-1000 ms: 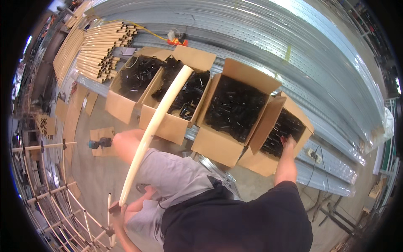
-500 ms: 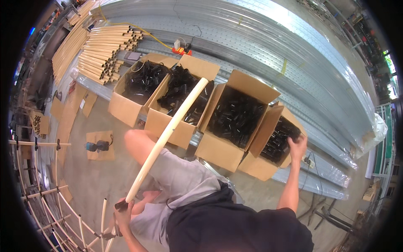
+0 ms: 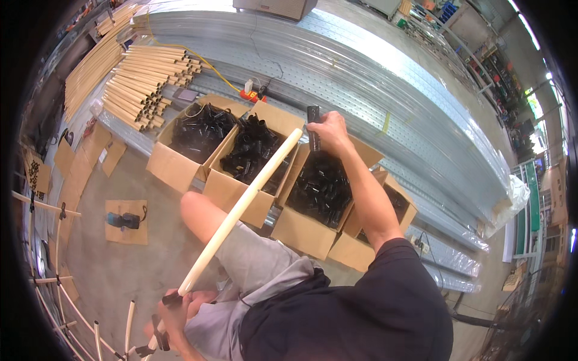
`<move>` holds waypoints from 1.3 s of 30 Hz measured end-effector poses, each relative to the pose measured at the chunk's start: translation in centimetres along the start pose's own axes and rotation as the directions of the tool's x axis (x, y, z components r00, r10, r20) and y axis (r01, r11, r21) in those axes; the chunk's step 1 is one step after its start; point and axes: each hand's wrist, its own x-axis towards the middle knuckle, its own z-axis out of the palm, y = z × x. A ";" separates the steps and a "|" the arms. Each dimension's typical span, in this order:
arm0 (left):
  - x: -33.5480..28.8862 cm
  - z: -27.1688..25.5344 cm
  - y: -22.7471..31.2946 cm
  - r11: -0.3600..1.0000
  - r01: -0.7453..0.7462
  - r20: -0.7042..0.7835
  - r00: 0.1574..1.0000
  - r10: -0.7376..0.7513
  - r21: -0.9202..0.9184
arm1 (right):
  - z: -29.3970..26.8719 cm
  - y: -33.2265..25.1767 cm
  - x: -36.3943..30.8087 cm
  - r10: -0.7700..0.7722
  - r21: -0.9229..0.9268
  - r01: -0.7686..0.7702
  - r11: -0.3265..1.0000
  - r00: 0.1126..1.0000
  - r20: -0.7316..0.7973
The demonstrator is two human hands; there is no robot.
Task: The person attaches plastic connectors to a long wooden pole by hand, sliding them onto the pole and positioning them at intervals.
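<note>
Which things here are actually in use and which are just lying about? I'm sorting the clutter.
In use:
right hand gripping a black connector
left hand on the cream pipe
boxes of black fittings

Lying about:
pipe stack
drill on cardboard
power strip
metal sheets

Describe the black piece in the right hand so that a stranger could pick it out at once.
Start at the row of open cardboard boxes full of black parts, in front of the stacked metal rails. Above the third box from the left, the right hand grips a short black tube fitting beside the far end of the cream pole. It alone is lifted clear; its neighbours lie heaped inside the boxes.
</note>
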 end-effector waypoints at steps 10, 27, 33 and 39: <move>-0.5 0.9 -0.6 0.973 -0.157 -0.172 0.968 0.186 0.168 | 3.2 -0.6 0.3 0.121 0.073 -0.121 0.990 0.993 0.015; -0.5 0.5 1.0 0.978 -0.173 -0.193 0.962 0.193 0.116 | 1.8 -3.2 -1.3 -0.214 -0.038 0.235 0.971 0.931 0.295; -0.1 1.0 -0.8 0.977 -0.177 -0.168 0.966 0.195 0.116 | 2.5 -2.3 -2.1 -0.053 0.020 0.050 0.999 0.960 0.275; 0.0 2.0 -0.6 0.904 -0.365 -0.297 0.858 0.420 0.224 | 3.8 -1.0 -1.1 0.034 0.040 -0.044 0.998 0.973 0.228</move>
